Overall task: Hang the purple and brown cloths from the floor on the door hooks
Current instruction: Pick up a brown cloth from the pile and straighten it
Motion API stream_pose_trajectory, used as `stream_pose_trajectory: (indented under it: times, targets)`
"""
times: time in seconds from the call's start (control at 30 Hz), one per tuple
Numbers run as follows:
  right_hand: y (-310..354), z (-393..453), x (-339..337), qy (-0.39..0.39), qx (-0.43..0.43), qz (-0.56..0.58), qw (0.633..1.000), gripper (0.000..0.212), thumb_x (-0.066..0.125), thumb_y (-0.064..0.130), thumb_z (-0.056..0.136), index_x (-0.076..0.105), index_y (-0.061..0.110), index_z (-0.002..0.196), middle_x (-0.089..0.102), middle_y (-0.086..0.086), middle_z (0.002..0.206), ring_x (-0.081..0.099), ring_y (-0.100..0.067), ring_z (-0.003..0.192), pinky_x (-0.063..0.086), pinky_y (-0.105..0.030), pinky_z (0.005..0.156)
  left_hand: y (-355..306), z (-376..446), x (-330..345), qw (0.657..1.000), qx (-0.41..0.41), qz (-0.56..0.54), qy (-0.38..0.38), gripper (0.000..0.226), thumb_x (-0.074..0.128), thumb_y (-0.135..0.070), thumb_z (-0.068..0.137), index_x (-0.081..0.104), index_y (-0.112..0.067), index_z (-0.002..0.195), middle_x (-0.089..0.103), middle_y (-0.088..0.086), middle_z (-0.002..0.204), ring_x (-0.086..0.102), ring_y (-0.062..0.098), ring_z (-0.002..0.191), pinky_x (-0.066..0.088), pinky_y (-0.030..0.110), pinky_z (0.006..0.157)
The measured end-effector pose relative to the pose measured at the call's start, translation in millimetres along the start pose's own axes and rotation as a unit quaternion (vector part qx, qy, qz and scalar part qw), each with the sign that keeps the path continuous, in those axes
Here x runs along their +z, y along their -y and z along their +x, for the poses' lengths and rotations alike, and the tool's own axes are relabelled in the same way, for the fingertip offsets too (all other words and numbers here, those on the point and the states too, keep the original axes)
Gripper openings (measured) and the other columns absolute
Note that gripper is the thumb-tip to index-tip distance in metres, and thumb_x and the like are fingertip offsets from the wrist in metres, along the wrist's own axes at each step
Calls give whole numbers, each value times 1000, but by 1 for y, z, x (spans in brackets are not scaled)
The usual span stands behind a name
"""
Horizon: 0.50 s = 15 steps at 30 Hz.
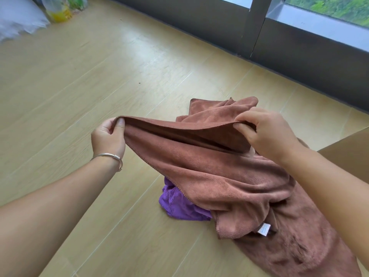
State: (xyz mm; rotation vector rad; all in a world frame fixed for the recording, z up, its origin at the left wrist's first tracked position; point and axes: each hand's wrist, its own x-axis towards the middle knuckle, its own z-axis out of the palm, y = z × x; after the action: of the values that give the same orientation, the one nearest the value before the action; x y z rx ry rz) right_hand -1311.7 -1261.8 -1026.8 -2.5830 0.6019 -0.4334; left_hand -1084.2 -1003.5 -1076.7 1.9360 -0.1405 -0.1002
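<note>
A brown cloth (215,172) is partly lifted off the wooden floor, its top edge stretched between my two hands. My left hand (108,134) pinches the left end of that edge; a silver bracelet sits on its wrist. My right hand (265,130) pinches the right end. The rest of the brown cloth trails down onto the floor at the lower right, with a white label showing. A crumpled purple cloth (177,202) lies on the floor, mostly covered by the brown one. No door or hooks are in view.
A dark window frame (257,27) and low wall run along the far side. A white bag (18,17) and a clear bag with yellow items (60,9) lie at the top left. A tan board's edge (351,144) shows at the right.
</note>
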Motion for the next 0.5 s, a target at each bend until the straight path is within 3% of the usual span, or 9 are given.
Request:
stream_pose_trajectory:
  times: [0.13, 0.37, 0.5]
  targets:
    - [16, 6, -4, -34, -3, 7, 999, 9, 65, 24, 88, 73, 21, 93, 66, 7, 92, 60, -17, 92, 50, -38, 78, -5, -2, -14, 1000, -1, -15, 22, 9, 61, -19, 92, 68, -22, 88, 65, -11, 76, 57, -4, 63, 47, 24, 71]
    - [83, 23, -39, -28, 13, -15, 999, 13, 66, 29, 88, 76, 23, 94, 66, 6, 88, 59, -18, 86, 46, -31, 67, -57, -7, -59, 999, -27, -40, -10, 14, 62, -18, 92, 68, -27, 84, 68, -8, 77, 60, 8, 68, 49, 34, 75]
    - [135, 35, -84, -13, 13, -31, 999, 15, 62, 32, 90, 75, 25, 93, 58, 3, 79, 56, -23, 77, 44, -34, 62, -102, -10, -111, 998, -42, -29, -39, 8, 62, -23, 92, 70, -22, 93, 69, -3, 83, 63, 13, 76, 54, 40, 86]
